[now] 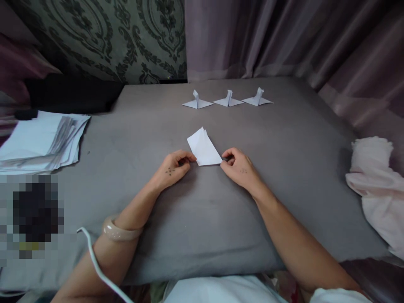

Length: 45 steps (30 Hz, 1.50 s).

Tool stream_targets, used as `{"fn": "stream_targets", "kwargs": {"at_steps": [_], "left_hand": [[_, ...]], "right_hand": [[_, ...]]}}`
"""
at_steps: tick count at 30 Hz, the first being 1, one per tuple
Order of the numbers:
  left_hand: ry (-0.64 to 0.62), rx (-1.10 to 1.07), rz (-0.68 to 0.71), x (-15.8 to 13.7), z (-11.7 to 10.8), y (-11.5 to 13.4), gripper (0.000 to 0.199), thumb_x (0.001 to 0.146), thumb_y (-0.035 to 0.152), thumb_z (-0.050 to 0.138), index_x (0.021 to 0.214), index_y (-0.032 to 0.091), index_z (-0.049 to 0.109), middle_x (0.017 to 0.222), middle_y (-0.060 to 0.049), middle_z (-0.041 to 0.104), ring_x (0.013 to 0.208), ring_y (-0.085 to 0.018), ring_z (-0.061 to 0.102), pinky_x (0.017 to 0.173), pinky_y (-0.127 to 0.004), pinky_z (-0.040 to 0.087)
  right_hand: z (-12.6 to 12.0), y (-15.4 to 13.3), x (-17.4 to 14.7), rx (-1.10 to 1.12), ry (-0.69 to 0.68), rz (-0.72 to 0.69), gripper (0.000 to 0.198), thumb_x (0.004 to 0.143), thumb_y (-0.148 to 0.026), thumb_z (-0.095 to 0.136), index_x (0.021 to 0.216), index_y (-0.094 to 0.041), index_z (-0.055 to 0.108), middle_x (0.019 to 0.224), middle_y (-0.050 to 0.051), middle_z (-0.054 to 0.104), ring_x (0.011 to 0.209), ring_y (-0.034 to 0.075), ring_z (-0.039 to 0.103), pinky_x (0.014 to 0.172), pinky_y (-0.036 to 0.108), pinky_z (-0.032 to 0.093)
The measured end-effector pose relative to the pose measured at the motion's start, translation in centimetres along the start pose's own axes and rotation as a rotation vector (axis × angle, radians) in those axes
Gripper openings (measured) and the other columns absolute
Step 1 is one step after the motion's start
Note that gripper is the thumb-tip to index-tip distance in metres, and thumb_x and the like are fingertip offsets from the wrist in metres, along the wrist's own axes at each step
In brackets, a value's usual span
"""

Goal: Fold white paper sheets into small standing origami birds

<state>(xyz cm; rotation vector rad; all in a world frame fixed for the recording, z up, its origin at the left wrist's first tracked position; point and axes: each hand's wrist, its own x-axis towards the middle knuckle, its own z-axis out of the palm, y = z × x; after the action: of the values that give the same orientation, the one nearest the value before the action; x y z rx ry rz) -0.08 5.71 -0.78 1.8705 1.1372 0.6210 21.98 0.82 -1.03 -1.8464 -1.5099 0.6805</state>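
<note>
A folded piece of white paper (204, 148) lies on the grey cloth in front of me, its narrow layered tip pointing away. My left hand (174, 168) is curled, index fingertip against the paper's lower left edge and the thumb just below. At the lower right corner, my right hand (237, 166) pinches the paper between thumb and curled fingers. Beyond it stand three folded paper birds in a row: a left one (197, 102), a middle one (228, 100) and a right one (258, 98), wings spread.
A stack of white paper sheets (34, 139) lies at the left, with black cloth (72, 94) behind it. Crumpled pale pink cloth (377, 185) sits at the right edge. A white cable (94, 256) crosses near my left forearm. Curtains (227, 38) border the back.
</note>
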Motion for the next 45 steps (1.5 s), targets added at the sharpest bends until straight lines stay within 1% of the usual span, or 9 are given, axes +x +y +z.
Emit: {"fn": "stream_targets", "kwargs": {"at_steps": [5,8,12,16,22,27,31,33,45], "left_hand": [[0.181,-0.077,0.036,0.0,0.2,-0.7,0.022,0.075,0.015,0.051,0.094,0.016,0.064,0.082,-0.002,0.063,0.07,-0.012,0.056,0.064,-0.023,0.045],[0.244,-0.042,0.112,0.1,0.6,-1.2,0.028,0.078,0.015,0.053,0.105,0.017,0.06,0.09,-0.004,0.062,0.072,-0.011,0.056,0.063,-0.022,0.046],[0.389,0.201,0.253,-0.1,0.3,-1.2,0.061,0.077,0.022,0.062,0.135,0.02,0.04,0.125,-0.014,0.05,0.107,-0.021,0.055,0.084,-0.034,0.05],[0.504,0.54,0.402,-1.1,-0.4,-0.3,0.076,0.077,0.03,0.07,0.143,0.022,0.032,0.145,-0.019,0.033,0.138,-0.035,0.027,0.109,-0.051,0.029],[0.173,0.717,0.559,-2.2,-0.4,0.7,0.021,0.087,0.019,0.056,0.103,0.031,0.064,0.131,-0.005,0.058,0.125,-0.028,0.045,0.104,-0.047,0.025],[-0.025,0.78,0.605,-1.9,0.1,0.8,0.03,0.079,0.003,0.047,0.095,0.021,0.065,0.103,-0.007,0.071,0.113,-0.027,0.054,0.099,-0.048,0.025],[-0.026,0.823,0.565,-2.3,0.6,1.5,0.014,0.084,0.023,0.055,0.089,0.018,0.067,0.095,-0.01,0.072,0.105,-0.03,0.057,0.1,-0.051,0.025],[-0.01,0.835,0.554,-2.5,0.9,2.0,0.022,0.089,0.034,0.053,0.086,0.018,0.068,0.094,-0.01,0.072,0.101,-0.029,0.058,0.099,-0.05,0.027],[0.176,0.686,0.274,-2.3,1.7,1.9,0.036,0.095,0.037,0.046,0.07,0.019,0.065,0.072,-0.004,0.07,0.073,-0.019,0.061,0.085,-0.041,0.033]], "right_hand": [[0.7,-0.6,0.0,0.118,0.046,-0.029,0.034,0.077,-0.043,0.062,0.101,-0.019,0.06,0.091,0.004,0.067,0.055,0.011,0.051,0.066,0.03,0.046],[1.5,-0.6,0.3,0.125,0.014,-0.051,0.037,0.075,-0.042,0.066,0.105,-0.019,0.061,0.091,0.004,0.068,0.056,0.011,0.052,0.062,0.028,0.046],[1.6,-0.5,0.3,0.111,-0.05,-0.213,0.021,0.081,-0.028,0.061,0.1,-0.022,0.065,0.089,0.003,0.068,0.069,0.014,0.059,0.068,0.028,0.048],[1.2,-0.5,-0.1,0.007,0.033,-0.531,0.023,0.09,-0.015,0.046,0.092,-0.024,0.067,0.101,0.006,0.066,0.095,0.017,0.062,0.085,0.032,0.048],[0.9,-0.2,-0.1,-0.153,0.035,-0.588,0.031,0.092,-0.009,0.039,0.099,-0.023,0.066,0.119,0.009,0.061,0.11,0.018,0.059,0.093,0.034,0.048],[0.7,0.4,-0.5,-0.317,-0.027,-0.63,0.028,0.092,-0.01,0.043,0.098,-0.021,0.067,0.123,0.011,0.059,0.118,0.024,0.052,0.097,0.041,0.046],[0.4,0.5,-1.0,-0.355,-0.065,-0.6,0.023,0.093,-0.016,0.047,0.101,-0.021,0.068,0.118,0.01,0.061,0.11,0.024,0.054,0.091,0.04,0.048],[0.3,0.3,-1.2,-0.361,-0.085,-0.583,0.023,0.094,-0.019,0.048,0.102,-0.022,0.069,0.114,0.01,0.062,0.106,0.023,0.055,0.087,0.039,0.049],[0.0,1.3,-0.5,-0.225,-0.019,-0.413,0.014,0.09,-0.027,0.057,0.09,-0.023,0.071,0.107,0.007,0.063,0.1,0.023,0.057,0.088,0.038,0.048]]}}
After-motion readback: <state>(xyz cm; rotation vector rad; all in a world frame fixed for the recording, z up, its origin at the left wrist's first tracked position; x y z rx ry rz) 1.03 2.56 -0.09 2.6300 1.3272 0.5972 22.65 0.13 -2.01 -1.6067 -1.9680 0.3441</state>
